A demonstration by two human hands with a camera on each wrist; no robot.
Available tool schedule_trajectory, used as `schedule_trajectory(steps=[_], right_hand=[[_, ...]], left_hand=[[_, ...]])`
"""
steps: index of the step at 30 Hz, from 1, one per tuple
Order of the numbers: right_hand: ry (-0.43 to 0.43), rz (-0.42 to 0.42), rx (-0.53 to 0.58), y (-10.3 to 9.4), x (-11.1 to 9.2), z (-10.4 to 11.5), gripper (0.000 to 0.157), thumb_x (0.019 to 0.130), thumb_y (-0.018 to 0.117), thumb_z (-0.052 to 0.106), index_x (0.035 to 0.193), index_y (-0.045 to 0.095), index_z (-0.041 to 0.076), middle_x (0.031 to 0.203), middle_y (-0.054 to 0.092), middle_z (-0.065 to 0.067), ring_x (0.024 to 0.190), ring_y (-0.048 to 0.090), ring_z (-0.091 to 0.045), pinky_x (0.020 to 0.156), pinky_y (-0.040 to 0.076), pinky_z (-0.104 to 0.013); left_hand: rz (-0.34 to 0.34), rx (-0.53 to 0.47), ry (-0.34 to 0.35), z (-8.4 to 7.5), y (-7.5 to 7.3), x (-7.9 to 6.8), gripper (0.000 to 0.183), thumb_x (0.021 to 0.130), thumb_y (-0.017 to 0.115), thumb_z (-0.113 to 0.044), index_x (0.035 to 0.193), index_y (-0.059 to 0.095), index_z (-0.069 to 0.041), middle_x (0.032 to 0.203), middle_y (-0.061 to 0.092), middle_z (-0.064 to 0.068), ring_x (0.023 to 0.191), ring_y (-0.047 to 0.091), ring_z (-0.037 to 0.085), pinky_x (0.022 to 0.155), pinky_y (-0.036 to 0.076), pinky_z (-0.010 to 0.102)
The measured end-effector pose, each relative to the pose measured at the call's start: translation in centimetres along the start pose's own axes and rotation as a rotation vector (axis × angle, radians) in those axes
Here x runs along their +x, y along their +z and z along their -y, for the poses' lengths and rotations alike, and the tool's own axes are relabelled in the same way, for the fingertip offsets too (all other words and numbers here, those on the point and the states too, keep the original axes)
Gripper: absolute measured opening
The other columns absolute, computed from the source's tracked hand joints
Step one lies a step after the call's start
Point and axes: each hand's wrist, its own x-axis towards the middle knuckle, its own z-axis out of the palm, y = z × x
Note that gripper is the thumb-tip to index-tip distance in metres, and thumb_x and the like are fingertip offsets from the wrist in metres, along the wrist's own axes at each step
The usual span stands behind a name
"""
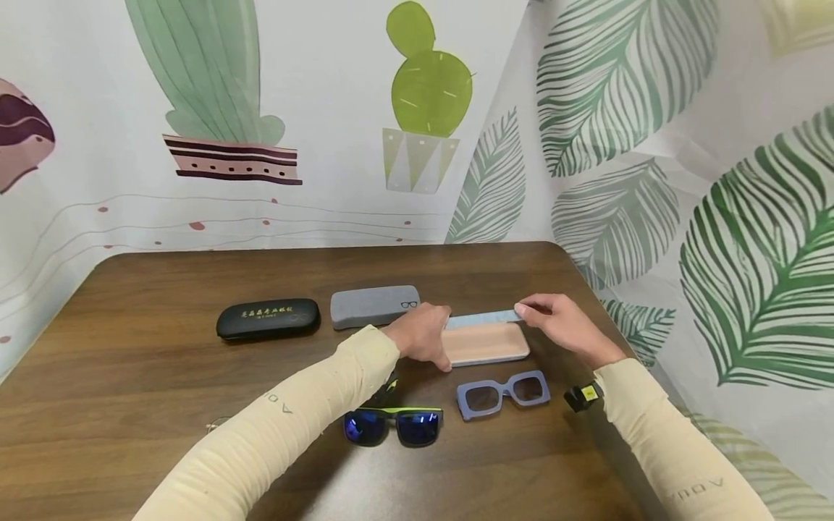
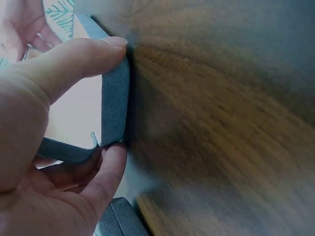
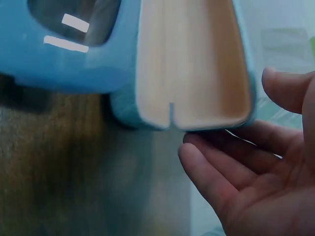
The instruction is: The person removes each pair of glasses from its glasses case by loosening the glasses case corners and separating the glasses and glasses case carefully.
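A light blue glasses case [image 1: 487,343] with a peach lining lies open on the table, its lid [image 1: 483,318] raised at the back. My left hand [image 1: 422,334] grips its left end; in the left wrist view the thumb [image 2: 83,61] lies across the front rim and fingers press the hinge end. At the other end is my right hand [image 1: 568,327]. Its fingers [image 3: 211,164] touch the outside of the lid's end, while the thumb stands a little off the lid in the right wrist view. Blue-framed glasses [image 1: 503,395] lie unfolded just in front of the case.
Dark sunglasses [image 1: 394,427] with blue lenses lie nearer me, beside my left forearm. Behind that arm are a grey glasses case [image 1: 368,307] and a black glasses case [image 1: 268,320], both closed. Thin-framed glasses [image 1: 217,423] are mostly hidden by the left sleeve. A printed cloth [image 1: 339,217] hangs behind the table.
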Motion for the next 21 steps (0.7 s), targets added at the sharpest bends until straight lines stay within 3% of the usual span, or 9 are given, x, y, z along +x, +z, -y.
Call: schedule_trajectory(steps=[4, 8, 12, 21], right_hand=[[0.041, 0.161, 0.233, 0.1, 0.7, -0.9, 0.054, 0.110, 0.051, 0.026, 0.146, 0.048, -0.014, 0.144, 0.056, -0.033, 0.132, 0.061, -0.039, 0.107, 0.053, -0.042], [0.029, 0.226, 0.374, 0.0, 1.1, -1.7, 0.054, 0.110, 0.050, 0.020, 0.147, 0.042, -0.018, 0.141, 0.057, -0.032, 0.124, 0.066, -0.024, 0.104, 0.054, -0.036], [-0.003, 0.238, 0.415, 0.0, 1.4, -2.3, 0.053, 0.108, 0.055, 0.016, 0.145, 0.043, -0.020, 0.134, 0.063, -0.026, 0.114, 0.069, -0.011, 0.101, 0.056, -0.031], [-0.060, 0.213, 0.355, -0.2, 1.5, -3.0, 0.048, 0.103, 0.064, 0.010, 0.138, 0.053, -0.020, 0.121, 0.071, -0.022, 0.102, 0.070, -0.005, 0.092, 0.057, -0.022]], left_hand=[[0.006, -0.005, -0.010, 0.0, 0.2, 0.0, 0.070, 0.069, 0.098, -0.034, 0.122, 0.063, -0.005, 0.098, 0.069, 0.004, 0.080, 0.060, 0.014, 0.072, 0.050, 0.026], [0.003, 0.003, -0.010, 0.1, 0.1, 0.0, 0.071, 0.069, 0.098, -0.034, 0.123, 0.063, -0.004, 0.100, 0.069, 0.004, 0.082, 0.061, 0.015, 0.073, 0.051, 0.026], [-0.002, 0.014, -0.008, 0.1, 0.0, 0.0, 0.071, 0.069, 0.098, -0.033, 0.123, 0.063, -0.004, 0.100, 0.069, 0.005, 0.082, 0.061, 0.015, 0.074, 0.051, 0.027], [0.004, 0.032, 0.009, 0.0, 0.0, 0.0, 0.073, 0.070, 0.097, -0.033, 0.127, 0.063, -0.002, 0.099, 0.070, 0.006, 0.081, 0.060, 0.015, 0.073, 0.051, 0.025]])
